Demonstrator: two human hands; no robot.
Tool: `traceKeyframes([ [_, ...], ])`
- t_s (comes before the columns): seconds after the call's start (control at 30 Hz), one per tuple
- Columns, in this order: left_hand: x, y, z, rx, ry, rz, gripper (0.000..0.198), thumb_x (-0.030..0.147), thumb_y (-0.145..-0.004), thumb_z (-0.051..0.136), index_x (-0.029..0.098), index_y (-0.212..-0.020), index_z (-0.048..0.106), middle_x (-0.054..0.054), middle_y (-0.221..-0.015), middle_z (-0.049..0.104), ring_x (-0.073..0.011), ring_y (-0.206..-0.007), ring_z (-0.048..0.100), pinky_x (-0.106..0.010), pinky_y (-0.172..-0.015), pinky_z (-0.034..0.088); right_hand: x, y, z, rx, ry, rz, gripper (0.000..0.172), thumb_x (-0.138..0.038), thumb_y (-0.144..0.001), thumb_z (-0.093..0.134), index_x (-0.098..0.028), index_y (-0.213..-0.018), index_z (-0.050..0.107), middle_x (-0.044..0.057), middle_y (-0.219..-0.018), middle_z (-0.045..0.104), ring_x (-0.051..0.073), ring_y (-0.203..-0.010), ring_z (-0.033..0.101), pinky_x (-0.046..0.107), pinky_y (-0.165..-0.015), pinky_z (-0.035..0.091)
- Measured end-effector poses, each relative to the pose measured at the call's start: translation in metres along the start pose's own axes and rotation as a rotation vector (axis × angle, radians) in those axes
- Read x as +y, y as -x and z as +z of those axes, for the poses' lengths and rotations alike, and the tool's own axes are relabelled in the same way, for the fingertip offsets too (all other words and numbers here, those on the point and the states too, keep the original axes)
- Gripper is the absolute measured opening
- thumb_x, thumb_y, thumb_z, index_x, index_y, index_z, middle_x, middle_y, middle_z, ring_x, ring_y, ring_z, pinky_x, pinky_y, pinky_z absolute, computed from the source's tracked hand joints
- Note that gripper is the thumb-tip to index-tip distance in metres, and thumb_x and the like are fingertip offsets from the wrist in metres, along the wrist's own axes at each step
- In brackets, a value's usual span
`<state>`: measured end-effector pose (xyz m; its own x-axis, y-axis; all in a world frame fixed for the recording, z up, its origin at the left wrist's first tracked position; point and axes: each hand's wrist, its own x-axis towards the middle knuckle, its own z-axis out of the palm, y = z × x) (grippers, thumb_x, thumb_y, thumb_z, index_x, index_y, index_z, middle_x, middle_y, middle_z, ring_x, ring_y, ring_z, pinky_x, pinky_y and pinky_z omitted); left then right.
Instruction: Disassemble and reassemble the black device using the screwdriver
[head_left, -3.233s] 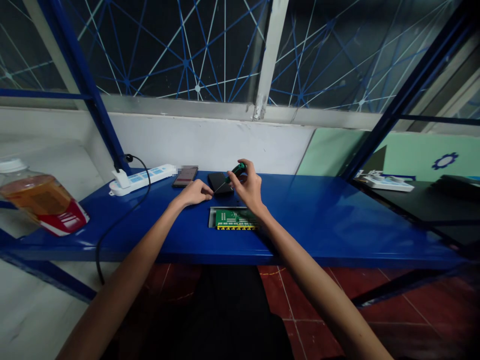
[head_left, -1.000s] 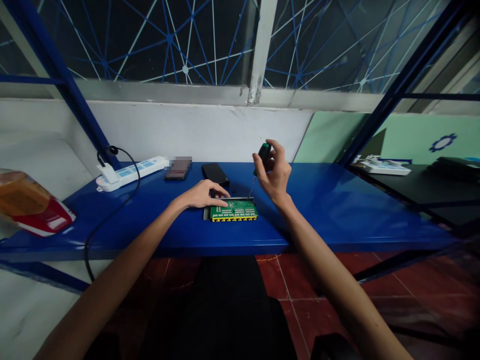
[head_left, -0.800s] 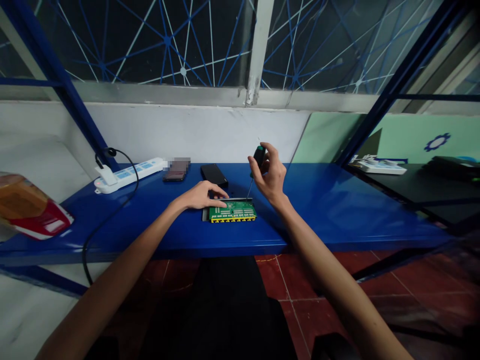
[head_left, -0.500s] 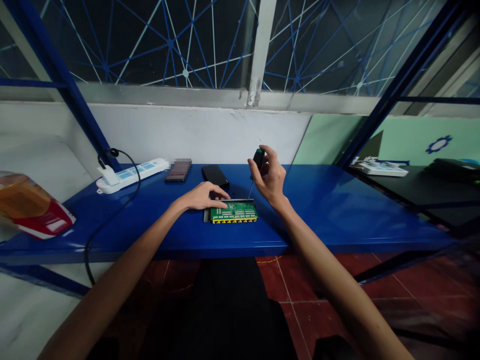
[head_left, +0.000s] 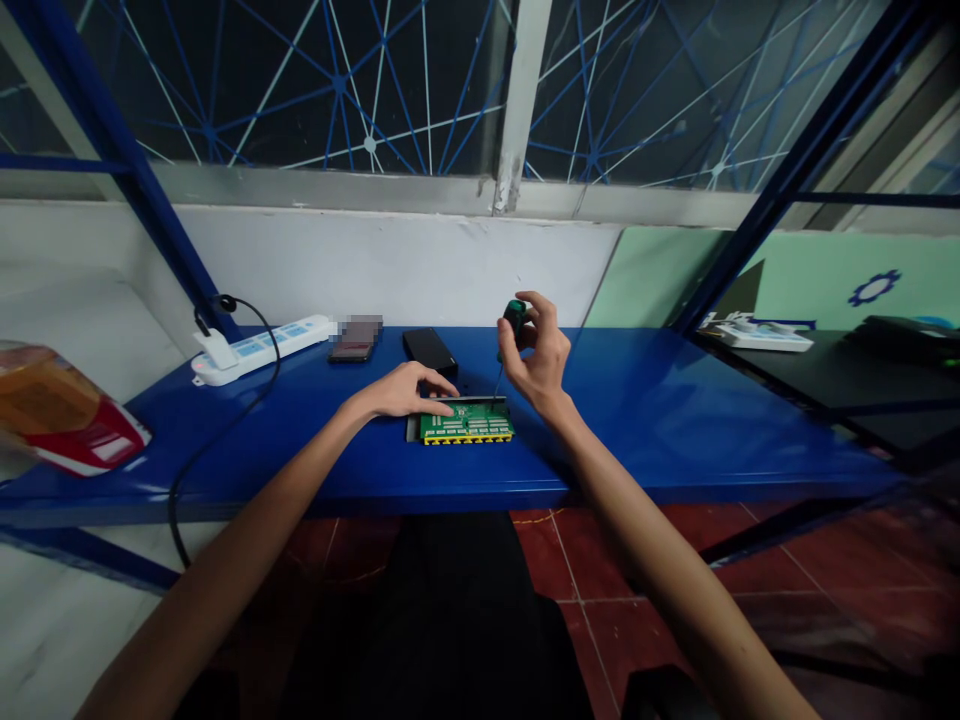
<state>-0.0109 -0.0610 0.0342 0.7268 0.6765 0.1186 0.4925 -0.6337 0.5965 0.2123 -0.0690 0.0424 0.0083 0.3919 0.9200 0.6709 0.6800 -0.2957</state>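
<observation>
A green circuit board (head_left: pixel 469 420) with a row of yellow ports along its near edge lies in a thin metal tray on the blue table. My left hand (head_left: pixel 405 390) grips its left end, the thumb over the board and the fingers at the far edge. My right hand (head_left: pixel 541 348) is closed around the dark green and black handle of a screwdriver (head_left: pixel 513 318). The thin shaft slants down to the right part of the board's far side; its tip is too small to make out. A flat black case (head_left: pixel 430 351) rests behind the board.
At the back left are a phone (head_left: pixel 355 340) and a white power strip (head_left: pixel 262 350) with a black cable (head_left: pixel 225 440) hanging over the table edge. A red and orange package (head_left: pixel 71 410) stands far left. Blue posts frame the table (head_left: pixel 675 420) on both sides.
The screwdriver handle has turned a little in my right hand, and its shaft now meets the board slightly farther left. My left hand keeps its hold on the board.
</observation>
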Motion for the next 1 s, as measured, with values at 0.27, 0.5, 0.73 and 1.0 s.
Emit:
traceKeyframes([
  [0.27, 0.0013, 0.0012, -0.0015, -0.029, 0.039, -0.011, 0.047, 0.050, -0.075, 0.070, 0.019, -0.110, 0.071, -0.009, -0.100, 0.069, -0.0209, -0.088, 0.058, -0.030, -0.072, 0.041, -0.0022, 0.0000, 0.0004, -0.040, 0.024, -0.043, 0.036, -0.031, -0.096, 0.041, -0.021, -0.130, 0.046, 0.007, -0.095, 0.062, 0.015, -0.069, 0.060, 0.030, -0.063, 0.049],
  [0.5, 0.0015, 0.0012, -0.0013, -0.025, 0.057, -0.014, 0.046, 0.049, -0.074, 0.071, 0.019, -0.109, 0.071, -0.008, -0.100, 0.070, -0.0205, -0.089, 0.059, -0.030, -0.073, 0.043, -0.0075, -0.0016, -0.0007, -0.044, 0.078, -0.038, 0.037, -0.038, -0.092, 0.052, -0.023, -0.125, 0.053, 0.006, -0.097, 0.059, 0.014, -0.066, 0.057, 0.029, -0.057, 0.048],
  [0.73, 0.0009, 0.0011, -0.0013, -0.029, 0.056, -0.016, 0.046, 0.049, -0.074, 0.071, 0.019, -0.109, 0.071, -0.007, -0.101, 0.070, -0.0203, -0.089, 0.059, -0.030, -0.073, 0.043, -0.0084, -0.0021, -0.0004, -0.069, 0.033, -0.045, 0.039, -0.033, -0.095, 0.043, -0.023, -0.133, 0.045, 0.006, -0.098, 0.059, 0.013, -0.067, 0.056, 0.030, -0.061, 0.049],
  [1.0, -0.0001, 0.0009, -0.0012, -0.031, 0.054, 0.002, 0.046, 0.049, -0.075, 0.070, 0.020, -0.111, 0.070, -0.008, -0.102, 0.070, -0.0217, -0.091, 0.059, -0.031, -0.074, 0.043, -0.0085, -0.0017, -0.0016, -0.077, 0.003, -0.027, 0.036, -0.032, -0.097, 0.037, -0.023, -0.130, 0.048, 0.007, -0.098, 0.059, 0.016, -0.075, 0.058, 0.031, -0.065, 0.050],
])
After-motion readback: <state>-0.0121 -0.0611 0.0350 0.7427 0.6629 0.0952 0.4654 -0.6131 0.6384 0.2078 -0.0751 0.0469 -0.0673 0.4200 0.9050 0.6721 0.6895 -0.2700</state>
